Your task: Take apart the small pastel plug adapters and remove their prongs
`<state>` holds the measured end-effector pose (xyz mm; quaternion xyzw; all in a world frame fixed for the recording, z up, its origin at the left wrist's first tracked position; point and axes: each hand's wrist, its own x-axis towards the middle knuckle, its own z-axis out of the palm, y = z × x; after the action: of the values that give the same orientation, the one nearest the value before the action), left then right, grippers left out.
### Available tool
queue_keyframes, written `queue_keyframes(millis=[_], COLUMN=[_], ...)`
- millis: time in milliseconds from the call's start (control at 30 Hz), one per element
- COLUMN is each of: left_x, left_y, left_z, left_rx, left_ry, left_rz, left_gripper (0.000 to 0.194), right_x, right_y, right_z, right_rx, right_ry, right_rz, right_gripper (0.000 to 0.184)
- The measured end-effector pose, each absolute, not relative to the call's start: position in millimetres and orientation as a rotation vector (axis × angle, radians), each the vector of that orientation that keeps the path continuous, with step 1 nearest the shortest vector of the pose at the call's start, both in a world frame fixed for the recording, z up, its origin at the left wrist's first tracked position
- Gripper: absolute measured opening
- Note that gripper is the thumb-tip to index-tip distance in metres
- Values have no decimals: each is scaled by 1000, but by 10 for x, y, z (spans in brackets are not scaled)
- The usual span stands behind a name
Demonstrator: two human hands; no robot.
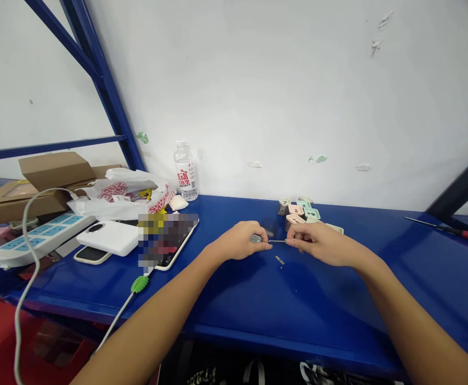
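My left hand (242, 241) is closed in a pinch on a small grey metal part (256, 238) just above the blue shelf (258, 299). My right hand (318, 241) is closed too, pinching a thin metal pin (277, 241) whose tip points left at that part. The two hands almost touch. A small metal clip (279, 260) lies on the shelf just below them. Behind my right hand sits a cluster of small pastel plastic housings (300, 210), pink, green and beige.
At the left lie a phone (170, 240), a white power bank (108, 237), a power strip (41, 235), cardboard boxes (49, 176) and a plastic bag (125, 195). A water bottle (185, 171) stands by the wall. A red-handled tool (454, 231) lies far right.
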<state>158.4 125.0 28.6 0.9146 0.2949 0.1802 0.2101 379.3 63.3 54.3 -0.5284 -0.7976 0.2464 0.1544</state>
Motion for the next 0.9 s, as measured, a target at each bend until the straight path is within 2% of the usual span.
queue_keyframes(millis=[467, 733, 900], left_x=[1595, 1625, 1611], left_y=[1231, 1163, 1200], left_z=[273, 287, 308], left_rx=[2607, 2676, 2555], left_ry=[826, 896, 926], left_rz=[440, 439, 559], left_gripper=[20, 17, 19], right_x=[3759, 3724, 3790], right_y=[625, 566, 565], right_z=[560, 616, 663], right_rx=[-1575, -1550, -1264], right_ry=[-2328, -2154, -1905], right_rz=[606, 883, 1107], right_gripper=[29, 26, 21])
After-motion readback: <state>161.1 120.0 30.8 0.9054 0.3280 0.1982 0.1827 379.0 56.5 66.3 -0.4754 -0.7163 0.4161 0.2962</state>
